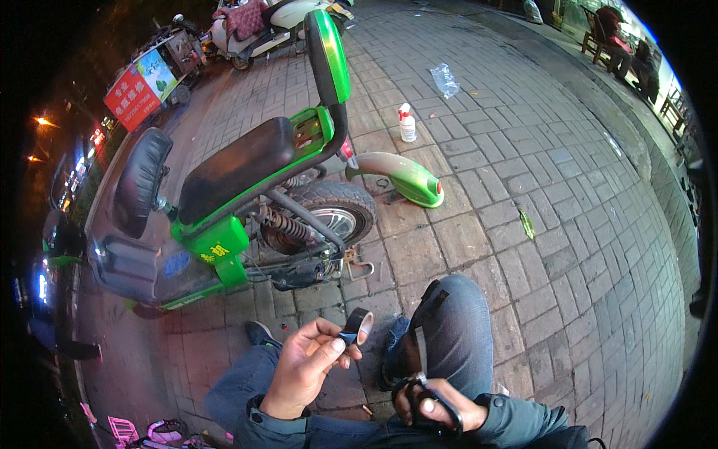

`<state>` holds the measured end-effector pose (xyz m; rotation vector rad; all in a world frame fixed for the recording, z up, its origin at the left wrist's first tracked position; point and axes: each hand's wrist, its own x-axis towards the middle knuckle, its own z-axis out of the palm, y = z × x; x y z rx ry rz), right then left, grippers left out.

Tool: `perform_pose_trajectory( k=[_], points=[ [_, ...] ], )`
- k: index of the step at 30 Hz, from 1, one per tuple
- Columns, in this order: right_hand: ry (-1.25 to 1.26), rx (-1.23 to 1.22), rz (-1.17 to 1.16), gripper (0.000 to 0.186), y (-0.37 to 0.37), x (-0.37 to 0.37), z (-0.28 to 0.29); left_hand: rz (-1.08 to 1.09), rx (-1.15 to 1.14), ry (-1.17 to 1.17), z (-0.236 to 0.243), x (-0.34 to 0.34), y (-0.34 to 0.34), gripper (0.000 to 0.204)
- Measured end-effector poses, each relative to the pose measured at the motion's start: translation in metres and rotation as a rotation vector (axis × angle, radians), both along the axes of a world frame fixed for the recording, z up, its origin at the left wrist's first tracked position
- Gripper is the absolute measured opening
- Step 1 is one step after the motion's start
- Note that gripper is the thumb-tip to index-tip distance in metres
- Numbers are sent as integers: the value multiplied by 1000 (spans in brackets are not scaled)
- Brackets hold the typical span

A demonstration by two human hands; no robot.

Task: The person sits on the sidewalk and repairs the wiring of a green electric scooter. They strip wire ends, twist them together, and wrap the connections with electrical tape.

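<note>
On the near side of the green scooter (239, 166), the left hand (305, 368) pinches a roll of tape (354, 323) in its grip; the right hand's (458, 405) grip wraps a black-handled tool (421, 348). Right of the scooter are a green fender (407, 180) and white bottle (407, 130).

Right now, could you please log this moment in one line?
left-hand grip: black tape roll | right-hand grip: black-handled tool | ahead: green two-wheeler | beyond: white bottle, upright
</note>
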<state>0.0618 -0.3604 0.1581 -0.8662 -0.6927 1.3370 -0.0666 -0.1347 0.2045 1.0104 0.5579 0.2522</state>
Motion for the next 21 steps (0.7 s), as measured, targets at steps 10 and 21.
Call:
perform_pose_trajectory(
  k=[10, 21],
  points=[
    [56, 27, 254, 54, 10, 3, -4, -82, 98, 57, 11, 4, -3, 16],
    [165, -26, 312, 57, 12, 5, -5, -150, 177, 126, 15, 5, 0, 16]
  ],
)
